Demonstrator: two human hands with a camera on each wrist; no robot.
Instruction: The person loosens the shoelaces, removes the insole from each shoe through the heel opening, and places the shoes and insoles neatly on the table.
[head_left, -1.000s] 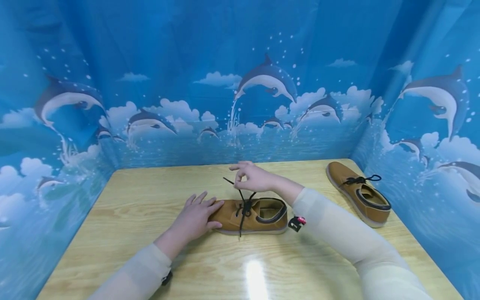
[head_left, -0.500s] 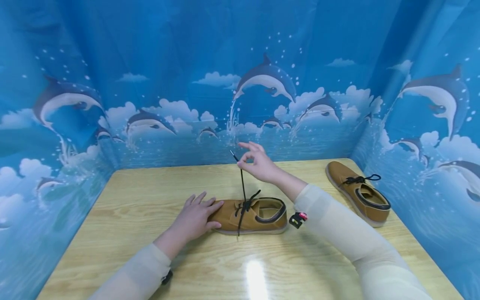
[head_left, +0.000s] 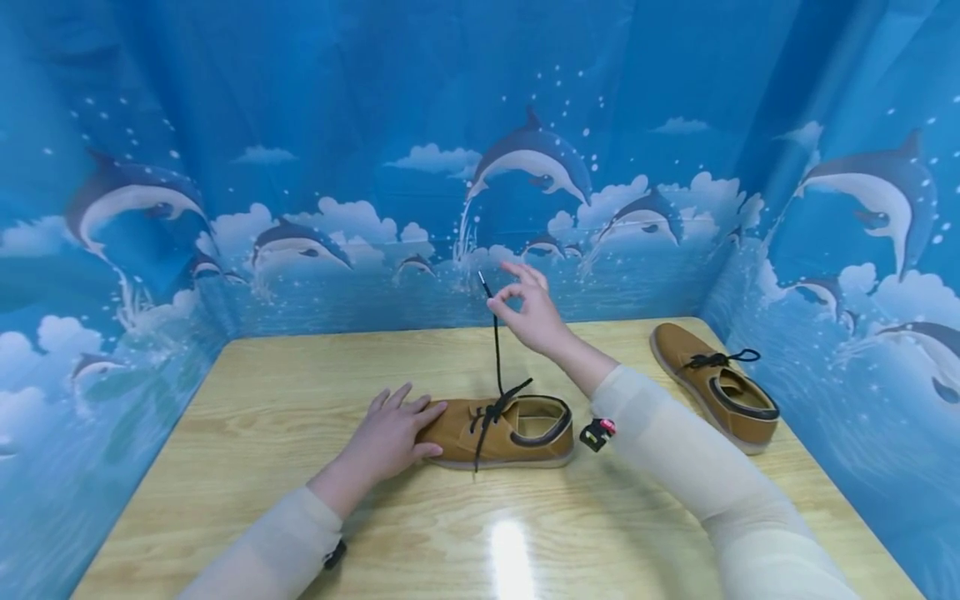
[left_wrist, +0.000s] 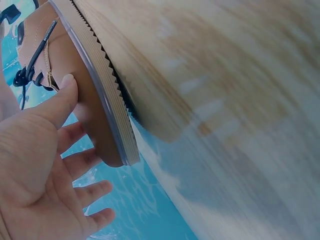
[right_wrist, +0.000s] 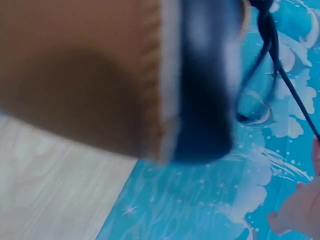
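A brown shoe (head_left: pixel 457 429) with black laces lies lengthwise on the table, toe to the left. My left hand (head_left: pixel 390 437) holds its toe, thumb on the near side and fingers spread past the far side. Above the shoe, my right hand (head_left: pixel 534 317) pinches one black shoelace (head_left: pixel 497 350) between thumb and index finger, near its tip. The lace runs taut down to the knot (head_left: pixel 492 412); a loop sticks out rightward and the other lace end hangs over the near side. The right wrist view shows the shoe's heel (right_wrist: pixel 75 75) blurred and large.
A second brown shoe (head_left: pixel 716 387), its black lace tied in a bow, stands at the right edge of the wooden table (head_left: pixel 300 375). A blue dolphin-print curtain (head_left: pixel 375 100) encloses the table at the back and sides.
My right hand has risen and moved slightly right, pulling the lace up straight. The loop at the knot now leans further to the right. The left hand has stayed on the toe.
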